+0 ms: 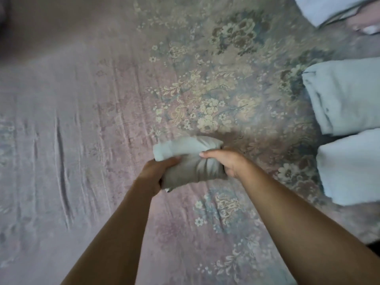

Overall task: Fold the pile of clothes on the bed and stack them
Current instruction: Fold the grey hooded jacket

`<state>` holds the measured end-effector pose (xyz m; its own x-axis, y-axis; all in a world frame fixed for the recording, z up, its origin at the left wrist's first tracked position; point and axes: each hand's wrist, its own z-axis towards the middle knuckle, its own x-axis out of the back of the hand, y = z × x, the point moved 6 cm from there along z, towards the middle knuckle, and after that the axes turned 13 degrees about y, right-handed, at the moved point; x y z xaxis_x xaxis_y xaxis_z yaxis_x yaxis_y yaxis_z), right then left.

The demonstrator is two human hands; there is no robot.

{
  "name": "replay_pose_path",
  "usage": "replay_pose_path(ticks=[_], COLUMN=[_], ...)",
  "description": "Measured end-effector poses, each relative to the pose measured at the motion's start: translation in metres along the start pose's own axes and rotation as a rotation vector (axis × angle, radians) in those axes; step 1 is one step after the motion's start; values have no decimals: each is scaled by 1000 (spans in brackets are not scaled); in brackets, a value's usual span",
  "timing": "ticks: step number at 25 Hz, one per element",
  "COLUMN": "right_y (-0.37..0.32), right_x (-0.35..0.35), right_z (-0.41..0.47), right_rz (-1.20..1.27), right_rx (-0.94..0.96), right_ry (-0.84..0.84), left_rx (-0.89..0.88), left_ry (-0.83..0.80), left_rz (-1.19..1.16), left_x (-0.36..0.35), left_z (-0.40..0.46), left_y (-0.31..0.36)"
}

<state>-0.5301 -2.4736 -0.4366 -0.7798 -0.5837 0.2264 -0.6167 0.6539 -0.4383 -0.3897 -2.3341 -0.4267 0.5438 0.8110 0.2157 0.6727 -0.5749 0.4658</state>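
Observation:
A small grey-green garment (190, 157), folded into a thick bundle, is held just above the bed's flowered cover (82, 120). My left hand (158, 169) grips its left side with the thumb on top. My right hand (226, 161) clamps its right side, fingers wrapped under. At the right edge lie two folded pale blue garments, one farther off (345, 95) and one nearer (351, 167), side by side and not stacked.
A white cloth (329, 7) with a dark cord across it lies at the top right corner, next to something pinkish (364, 19). The bed cover stretches wide to the left with shallow creases.

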Motion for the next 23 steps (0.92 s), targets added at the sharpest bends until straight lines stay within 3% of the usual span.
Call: replay_pose_path(ticks=[3, 6, 12, 14, 18, 20, 23], right_y=[13, 24, 52, 55, 47, 41, 43], right_x=[55, 141, 306, 369, 464, 494, 508], right_z=[-63, -127, -181, -167, -100, -60, 4], right_rz=[140, 205, 245, 159, -72, -113, -211], right_rx=[-1, 80, 146, 175, 249, 287, 311], right_ry=[-85, 66, 176, 211, 348, 409, 372], left_rx=[34, 106, -36, -132, -246, -262, -235], left_ry=[-269, -482, -681, -668, -456, -327, -102], left_rz=[61, 23, 153, 189, 246, 255, 260], left_x=[-11, -46, -172, -226, -328, -371, -411], left_z=[-76, -159, -261, -273, -266, -252, -213], left_y=[-1, -4, -24, -32, -52, -63, -90])
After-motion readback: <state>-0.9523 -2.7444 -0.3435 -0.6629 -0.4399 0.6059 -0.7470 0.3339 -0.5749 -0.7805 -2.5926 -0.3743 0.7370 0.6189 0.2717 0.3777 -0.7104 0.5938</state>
